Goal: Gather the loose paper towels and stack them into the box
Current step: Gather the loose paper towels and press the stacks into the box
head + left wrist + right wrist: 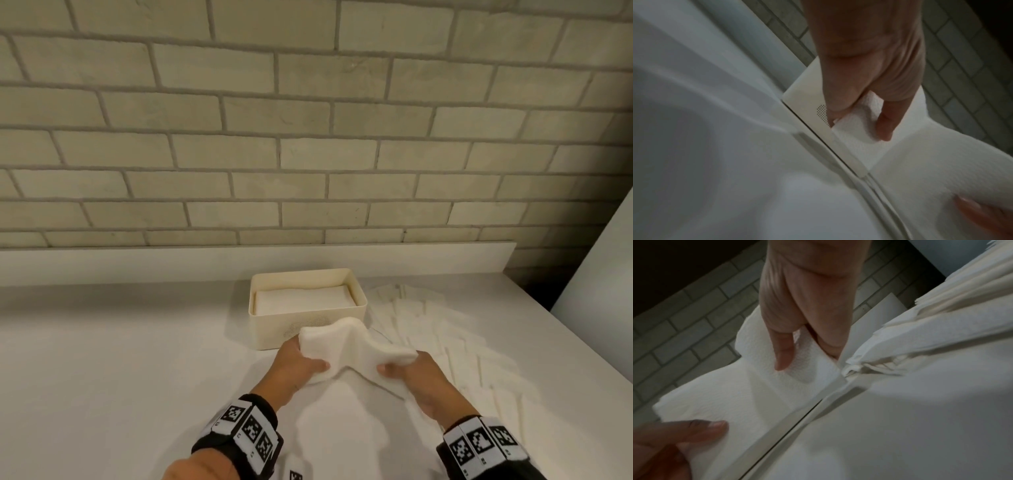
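Both grips are closed on one paper towel bundle (356,346): the left hand (298,365) pinches its left end, the right hand (416,380) its right end, above the tabletop (120,359). Just behind stands the box (305,327), towels stacked inside; loose paper towels (455,346) lie spread to its right.

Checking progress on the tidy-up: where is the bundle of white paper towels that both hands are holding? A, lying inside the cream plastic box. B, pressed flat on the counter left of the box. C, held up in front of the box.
C: the left hand and right hand hold the bundle of white paper towels up before the cream plastic box.
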A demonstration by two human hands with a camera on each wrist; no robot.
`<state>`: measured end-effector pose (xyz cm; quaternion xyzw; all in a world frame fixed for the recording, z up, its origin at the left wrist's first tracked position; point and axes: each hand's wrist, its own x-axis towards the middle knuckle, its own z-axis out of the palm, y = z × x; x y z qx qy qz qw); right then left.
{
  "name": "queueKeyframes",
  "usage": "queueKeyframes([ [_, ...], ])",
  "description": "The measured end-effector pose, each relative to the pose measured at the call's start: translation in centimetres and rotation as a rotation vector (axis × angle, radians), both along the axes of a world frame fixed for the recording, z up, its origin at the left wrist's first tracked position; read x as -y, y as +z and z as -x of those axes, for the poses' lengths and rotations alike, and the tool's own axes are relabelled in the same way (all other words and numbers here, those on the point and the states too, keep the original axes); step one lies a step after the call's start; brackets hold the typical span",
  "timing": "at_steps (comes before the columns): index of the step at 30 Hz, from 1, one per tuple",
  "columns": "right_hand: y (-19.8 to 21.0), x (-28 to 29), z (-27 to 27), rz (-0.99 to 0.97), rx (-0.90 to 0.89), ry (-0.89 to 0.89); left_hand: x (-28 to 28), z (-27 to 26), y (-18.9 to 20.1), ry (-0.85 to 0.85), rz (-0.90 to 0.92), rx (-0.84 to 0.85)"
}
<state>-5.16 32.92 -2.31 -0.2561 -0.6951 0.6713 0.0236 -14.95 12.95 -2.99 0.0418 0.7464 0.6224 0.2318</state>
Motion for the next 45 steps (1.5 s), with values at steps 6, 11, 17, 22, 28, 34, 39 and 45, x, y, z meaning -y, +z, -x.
queueKeyframes([
  [6, -1.0, -1.0, -0.9, -0.037, 0.036, 0.005, 1.2, 0.4, -0.9, 0.008, 0.172, 0.019],
  [11, -0.6, -1.0, -0.1, -0.024, 0.022, -0.014, 0.9, 0.9, -0.4, -0.049, 0.204, -0.030],
  [17, -0.9, -0.9, -0.9, -0.075, 0.055, 0.060, 1.3, 0.5, -0.7, -0.012, 0.063, 0.014],
  [22, -0.5, -1.1, -0.4, -0.073, 0.078, 0.077, 1.5, 0.7, -0.5, -0.018, 0.019, 0.007],
  [28, -0.7, -0.7, -0.8, -0.044, 0.050, 0.109, 1.2, 0.2, -0.4, -0.004, -0.189, 0.081],
  [34, -0.4, -0.1, -0.6, 0.000, 0.077, 0.092, 1.6, 0.1, -0.7, -0.101, -0.186, 0.048],
  [39, -0.5, 0.0, -0.4, -0.037, 0.066, 0.033, 1.5, -0.2, -0.6, -0.056, -0.128, 0.009],
  [45, 5.5, -0.1, -0.3, -0.290, -0.111, 0.040, 2.2, 0.5, 3.8, -0.052, 0.014, -0.326],
])
